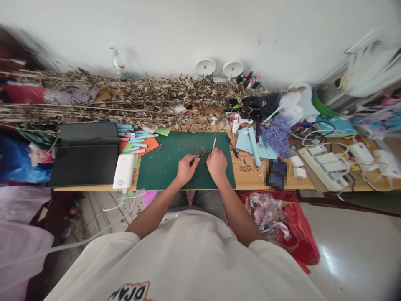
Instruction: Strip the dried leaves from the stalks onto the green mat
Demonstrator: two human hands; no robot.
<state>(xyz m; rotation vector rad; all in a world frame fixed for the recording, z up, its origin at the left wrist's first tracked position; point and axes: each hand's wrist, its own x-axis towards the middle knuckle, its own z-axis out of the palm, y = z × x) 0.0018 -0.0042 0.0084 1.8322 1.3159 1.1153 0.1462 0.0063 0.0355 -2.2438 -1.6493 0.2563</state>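
Note:
Both my hands are over the green cutting mat (166, 167). My left hand (186, 169) is closed, thumb and fingers pinched at a tiny item with a pale spot, too small to make out. My right hand (217, 163) is closed around a thin pale stick (214, 142), which points up and away from me. Between the two hands lies a bit of dried brown plant (204, 154), near the fingertips of both. Small brown crumbs are scattered over the mat. A dark pen (232, 146) rests at the mat's right edge.
Dried plant stalks (150, 98) lie along the back. Left are a black tablet (86, 165), a white power bank (124, 171) and rolled paper tubes (138, 144). A glue gun (241, 122), purple yarn (277, 136) and a power strip (326, 167) are right. Below hangs a red bag (302, 234).

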